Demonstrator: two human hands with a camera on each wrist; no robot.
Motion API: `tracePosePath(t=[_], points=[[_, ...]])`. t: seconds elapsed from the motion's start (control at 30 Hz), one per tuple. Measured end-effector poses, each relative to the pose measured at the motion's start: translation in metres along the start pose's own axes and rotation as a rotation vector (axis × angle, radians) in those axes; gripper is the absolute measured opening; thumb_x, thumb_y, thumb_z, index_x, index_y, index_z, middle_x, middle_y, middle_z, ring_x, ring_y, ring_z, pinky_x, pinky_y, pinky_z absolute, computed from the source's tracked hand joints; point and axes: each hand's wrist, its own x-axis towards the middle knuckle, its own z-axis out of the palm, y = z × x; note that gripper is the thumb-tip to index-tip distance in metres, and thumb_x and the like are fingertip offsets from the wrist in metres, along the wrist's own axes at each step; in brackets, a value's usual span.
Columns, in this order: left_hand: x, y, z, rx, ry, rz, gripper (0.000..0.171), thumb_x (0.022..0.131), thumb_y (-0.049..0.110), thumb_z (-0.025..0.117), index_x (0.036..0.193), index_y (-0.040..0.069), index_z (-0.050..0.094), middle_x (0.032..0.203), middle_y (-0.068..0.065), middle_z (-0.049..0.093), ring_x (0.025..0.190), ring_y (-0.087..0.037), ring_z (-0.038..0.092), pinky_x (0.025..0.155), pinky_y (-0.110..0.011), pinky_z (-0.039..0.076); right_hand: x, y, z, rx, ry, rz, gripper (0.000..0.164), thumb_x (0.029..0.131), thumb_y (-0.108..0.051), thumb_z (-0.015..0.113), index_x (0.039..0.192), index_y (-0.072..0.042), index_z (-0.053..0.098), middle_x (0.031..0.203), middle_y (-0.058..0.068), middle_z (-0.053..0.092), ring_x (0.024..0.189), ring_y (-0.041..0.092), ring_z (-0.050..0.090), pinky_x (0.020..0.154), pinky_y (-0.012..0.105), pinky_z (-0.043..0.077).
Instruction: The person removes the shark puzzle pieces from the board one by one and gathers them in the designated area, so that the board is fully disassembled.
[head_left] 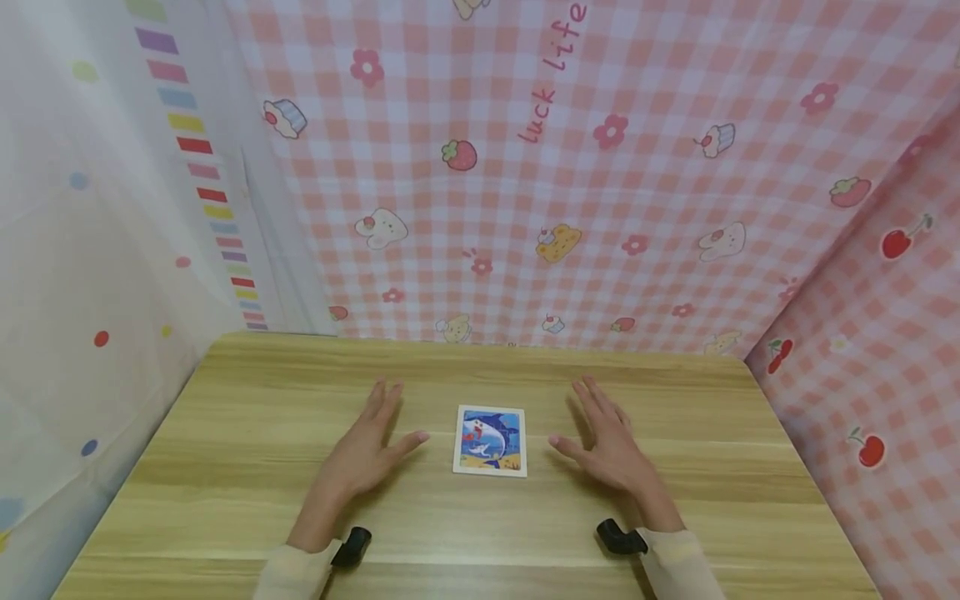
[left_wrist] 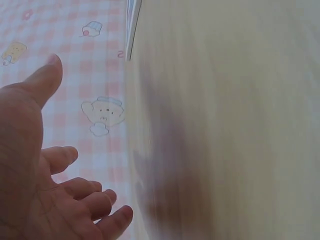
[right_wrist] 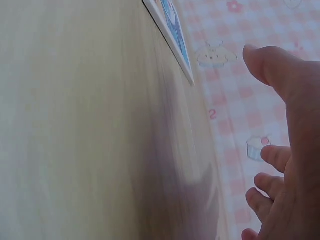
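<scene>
Pink checked cloth (head_left: 570,187) hangs behind a wooden table (head_left: 480,537), with a spotted white sheet (head_left: 97,250) to the left and a cherry-print cloth (head_left: 885,375) to the right. Near the middle of the table lies a small picture (head_left: 491,442) of a blue and white sea animal in a white frame, flat and between the hands. Left hand (head_left: 365,450) and right hand (head_left: 611,450) sit on either side of it, both apart from it; the fingers are extended and loosely spread, thumbs pointing inward, and neither hand grips anything. Both wrist views show a shadow on the wood and just the edge of the frame, so the hands seem raised a little above the table. As for progress, the picture looks whole, though any fine joins are too small to tell. No handling is under way, and whether the work is finished or yet to begin cannot be judged from this moment alone
</scene>
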Motion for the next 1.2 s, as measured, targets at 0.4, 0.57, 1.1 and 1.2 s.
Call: tracePosePath(t=[0.4,0.57,1.1,1.2], points=[[0.007,0.016,0.012,-0.042,0.044,0.009,0.081,0.099,0.048,0.064,0.162,0.012,0.028,0.165,-0.015,0.033,0.151,-0.037,0.035,0.122,-0.055,0.030,0.004,-0.025,0.022,0.023,-0.054,-0.046,0.097,0.089,-0.053,0.074,0.163,-0.011,0.026,0.171,0.012,0.020,0.157,0.037,0.021,0.122,0.068,0.014],[0.010,0.020,0.020,-0.064,0.098,0.008,0.074,0.098,0.044,0.067,0.158,0.011,0.039,0.156,-0.015,0.048,0.145,-0.037,0.046,0.119,-0.053,0.036,0.005,-0.035,0.028,0.047,-0.063,-0.071,0.095,0.088,-0.051,0.075,0.162,-0.011,0.030,0.170,0.013,0.024,0.156,0.038,0.024,0.121,0.070,0.016],[0.027,0.036,0.044,-0.150,0.150,0.118,0.052,0.095,0.028,0.074,0.138,0.002,0.061,0.126,-0.017,0.070,0.119,-0.033,0.066,0.106,-0.050,0.050,0.015,-0.063,0.051,0.041,-0.144,-0.147,0.081,0.090,-0.047,0.076,0.156,-0.014,0.043,0.166,0.007,0.034,0.152,0.035,0.035,0.119,0.060,0.033],[0.029,0.039,0.046,-0.158,0.142,0.126,0.049,0.093,0.024,0.075,0.135,0.001,0.064,0.124,-0.016,0.069,0.118,-0.033,0.065,0.105,-0.050,0.050,0.017,-0.068,0.054,0.028,-0.150,-0.172,0.078,0.091,-0.047,0.074,0.156,-0.014,0.044,0.166,0.008,0.035,0.151,0.036,0.036,0.118,0.059,0.035]])
